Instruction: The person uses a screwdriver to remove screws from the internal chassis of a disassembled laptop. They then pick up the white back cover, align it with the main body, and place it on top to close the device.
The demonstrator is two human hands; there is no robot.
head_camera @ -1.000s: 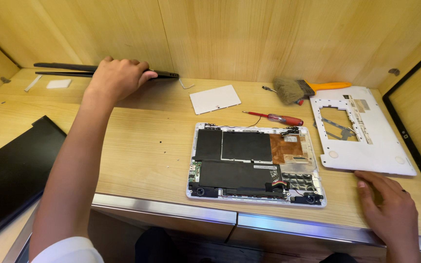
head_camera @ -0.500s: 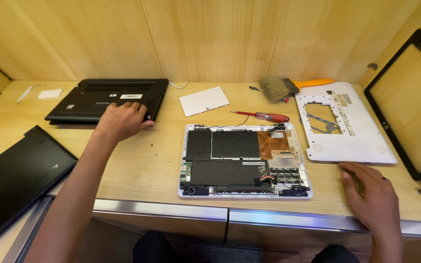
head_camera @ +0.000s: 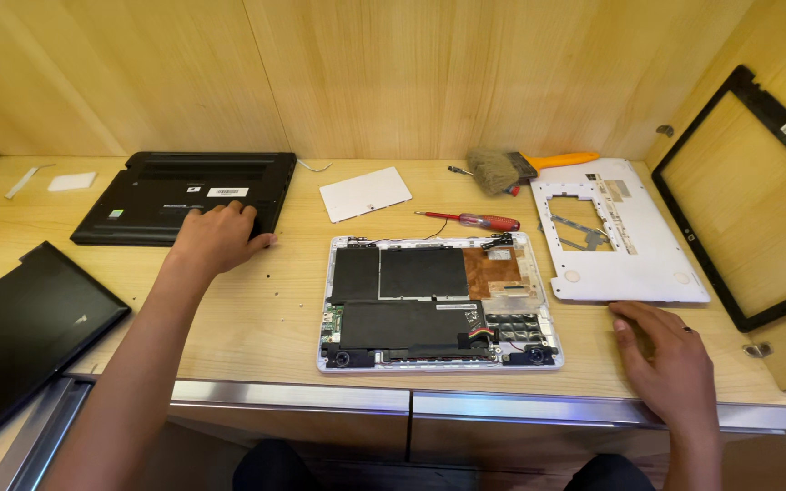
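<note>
My left hand (head_camera: 216,236) rests on the near right edge of a black laptop (head_camera: 175,191) that lies upside down at the back left of the wooden desk (head_camera: 266,318). An opened white laptop (head_camera: 438,300), its black battery and copper parts exposed, lies in the middle. My right hand (head_camera: 670,364) lies flat on the desk near the front edge, fingers apart, just below a white bottom cover (head_camera: 616,227). It holds nothing.
A red screwdriver (head_camera: 470,220), a brush with an orange handle (head_camera: 525,166) and a small white panel (head_camera: 366,193) lie behind the white laptop. A black screen bezel (head_camera: 748,191) leans at the right. A black flat panel (head_camera: 20,332) lies at the front left. Small screws dot the desk.
The black laptop, first standing on edge against the back wall, now lies flat on the desk. My left hand came with it toward me. My right hand barely moved.
</note>
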